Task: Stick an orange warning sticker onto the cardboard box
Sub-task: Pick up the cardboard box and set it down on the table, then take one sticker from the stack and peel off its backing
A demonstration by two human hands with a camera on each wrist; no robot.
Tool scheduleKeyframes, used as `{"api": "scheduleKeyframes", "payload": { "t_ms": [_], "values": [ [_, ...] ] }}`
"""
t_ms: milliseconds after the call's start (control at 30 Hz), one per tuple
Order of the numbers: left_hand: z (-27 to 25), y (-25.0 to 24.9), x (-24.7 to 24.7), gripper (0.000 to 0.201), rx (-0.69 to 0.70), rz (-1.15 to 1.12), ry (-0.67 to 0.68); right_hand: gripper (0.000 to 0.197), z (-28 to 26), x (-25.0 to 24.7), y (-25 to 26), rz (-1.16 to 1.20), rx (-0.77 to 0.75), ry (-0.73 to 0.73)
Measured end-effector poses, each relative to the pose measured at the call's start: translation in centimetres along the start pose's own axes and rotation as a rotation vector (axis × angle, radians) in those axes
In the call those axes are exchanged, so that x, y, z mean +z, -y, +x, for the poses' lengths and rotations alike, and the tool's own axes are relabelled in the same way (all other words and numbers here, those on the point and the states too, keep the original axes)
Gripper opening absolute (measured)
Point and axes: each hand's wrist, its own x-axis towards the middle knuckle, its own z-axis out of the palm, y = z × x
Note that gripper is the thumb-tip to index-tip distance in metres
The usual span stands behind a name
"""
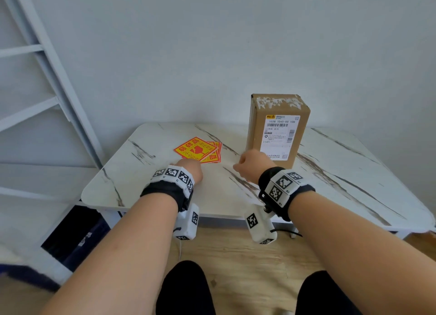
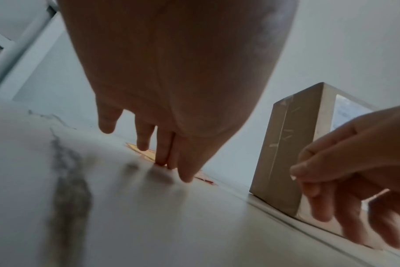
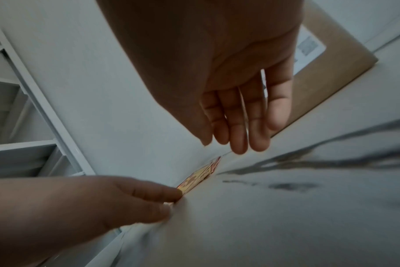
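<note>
A small stack of orange-and-yellow warning stickers (image 1: 198, 149) lies flat on the marble-patterned table (image 1: 153, 194). My left hand (image 1: 192, 169) reaches to the stack's near corner. In the left wrist view its straight fingertips (image 2: 163, 160) press down at the edge of the stickers (image 2: 146, 153). The cardboard box (image 1: 278, 126) stands upright to the right, with a white shipping label facing me. My right hand (image 1: 250, 163) hovers just in front of the box (image 3: 331, 75), fingers (image 3: 240, 126) relaxed and holding nothing.
A white ladder-like frame (image 1: 47, 79) leans at the left, beside the table. A plain wall runs close behind the table and box. Under the table's left side sits a dark object (image 1: 73, 232). Wooden floor and my knees lie below the near edge.
</note>
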Motion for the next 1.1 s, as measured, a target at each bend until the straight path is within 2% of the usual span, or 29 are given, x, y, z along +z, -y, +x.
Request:
{"api": "scheduleKeyframes", "payload": {
  "t_ms": [100, 233, 333, 433, 533, 633, 900, 967, 1067, 1100],
  "values": [
    [-0.4, 0.7, -0.6, 0.046, 0.035, -0.167, -0.05, 0.024, 0.1, 0.8, 1.0, -0.039, -0.051, -0.014],
    [-1.2, 1.9, -0.9, 0.04, 0.053, -0.479, -0.147, 0.032, 0.5, 2.0, 2.4, -0.084, -0.119, 0.023],
    [-1.5, 3.0, -1.2, 0.046, -0.026, -0.442, -0.244, 0.044, 0.5, 3.0, 3.7, -0.143, -0.167, 0.061],
    [-1.3, 3.8, -1.1, 0.046, -0.132, -0.286, -0.173, 0.05, 0.3, 4.2, 4.6, -0.159, -0.218, 0.126],
    [-1.4, 3.9, -0.5, 0.04, -0.131, -0.214, -0.076, 0.044, 0.2, 5.2, 5.0, -0.243, -0.231, 0.163],
    [-1.0, 3.8, -0.1, 0.035, -0.126, -0.239, -0.099, 0.037, 0.3, 5.2, 5.0, -0.284, -0.233, 0.135],
    [-1.6, 3.3, -0.7, 0.039, -0.183, -0.567, -0.228, 0.025, 0.4, 4.3, 4.1, -0.26, -0.268, 0.087],
    [-1.6, 3.3, -0.4, 0.037, -0.197, -0.703, -0.187, 0.025, 0.4, 4.1, 3.8, -0.261, -0.258, 0.084],
    [-2.2, 2.9, -0.2, 0.009, -0.149, -0.965, -0.11, 0.027, 0.4, 3.4, 3.5, -0.277, -0.205, 0.105],
    [-2.4, 2.7, -0.2, 0.013, -0.139, -1.009, -0.096, 0.027, 0.4, 3.1, 3.3, -0.281, -0.19, 0.112]
  ]
}}
